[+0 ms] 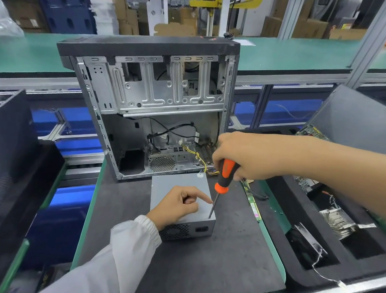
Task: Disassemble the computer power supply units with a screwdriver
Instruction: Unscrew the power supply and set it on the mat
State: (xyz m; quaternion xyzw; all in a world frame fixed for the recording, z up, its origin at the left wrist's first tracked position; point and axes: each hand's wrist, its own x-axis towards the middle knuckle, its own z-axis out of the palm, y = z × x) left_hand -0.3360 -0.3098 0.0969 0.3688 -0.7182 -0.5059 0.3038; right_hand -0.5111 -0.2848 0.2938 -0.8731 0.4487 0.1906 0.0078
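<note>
A grey metal power supply unit (pixel 179 182) lies flat on the dark mat, its fan grille and socket facing me. My right hand (pixel 242 155) grips the orange and black handle of a screwdriver (pixel 221 181); its tip stands on the unit's top near the front right corner. My left hand (pixel 180 203) rests on top of the unit, fingers curled and the index finger pointing at the screwdriver shaft. Yellow and black wires (pixel 200 161) run from the unit's far end into the open computer case (pixel 149 100) behind it.
The dark work mat (pixel 200 264) has bare room in front of the unit. A black foam tray (pixel 318 246) on the right holds circuit boards and metal parts. A dark panel (pixel 4 153) leans at the left. A green conveyor (pixel 32 50) runs behind.
</note>
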